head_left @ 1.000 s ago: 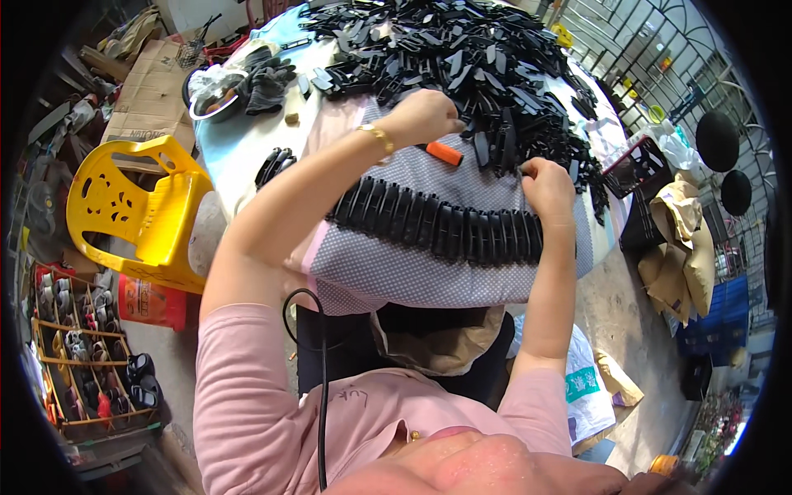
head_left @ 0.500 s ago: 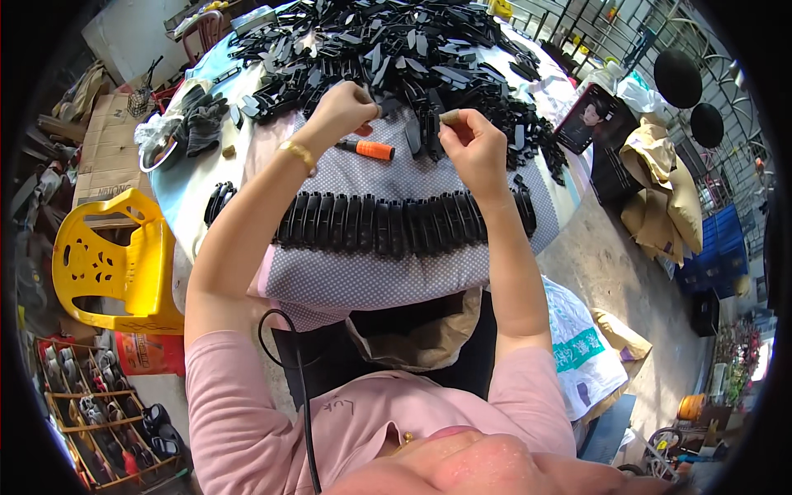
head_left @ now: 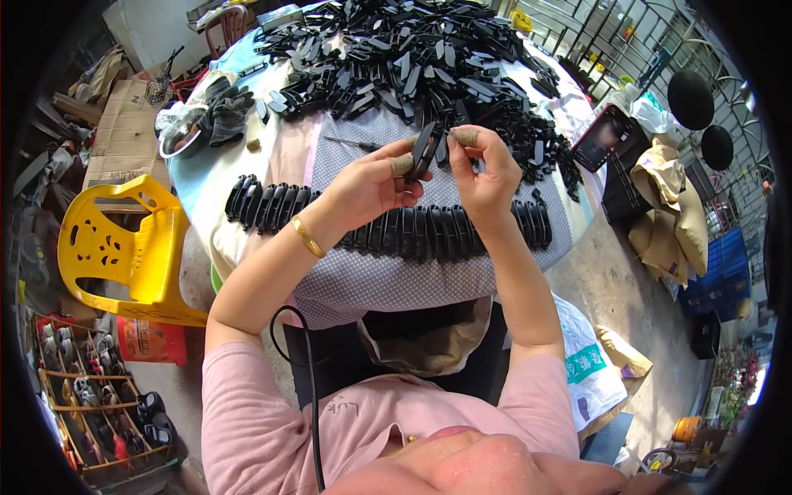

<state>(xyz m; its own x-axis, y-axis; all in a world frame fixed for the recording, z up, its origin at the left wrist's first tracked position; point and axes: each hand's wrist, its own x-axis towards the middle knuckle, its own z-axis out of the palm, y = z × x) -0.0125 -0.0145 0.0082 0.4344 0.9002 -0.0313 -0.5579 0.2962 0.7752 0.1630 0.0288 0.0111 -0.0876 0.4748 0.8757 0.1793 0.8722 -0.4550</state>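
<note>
My left hand [head_left: 381, 180] grips a flat, narrow black plastic piece [head_left: 422, 153] between thumb and fingers, over the near side of the table. Just to its right, my right hand [head_left: 483, 169] is pinched, its fingertips close to the piece; whatever they hold is too small to make out. Tan tape wraps some fingertips on both hands. Behind my left hand shows the thin shaft of a screwdriver [head_left: 351, 142], its handle hidden. A row of similar black pieces [head_left: 412, 234] stands side by side in front of me, partly covered by my forearms.
A large heap of black pieces [head_left: 404, 58] covers the table's far side. At the left are dark gloves [head_left: 227, 111] and a bowl [head_left: 177, 144]; a phone [head_left: 606, 138] leans at the right. A yellow chair [head_left: 157, 264] stands left of the table.
My left hand has come back from the heap, turned palm-up, and now shows a black piece. My right hand has stayed pinched and is now close beside it. The view has shifted slightly.
</note>
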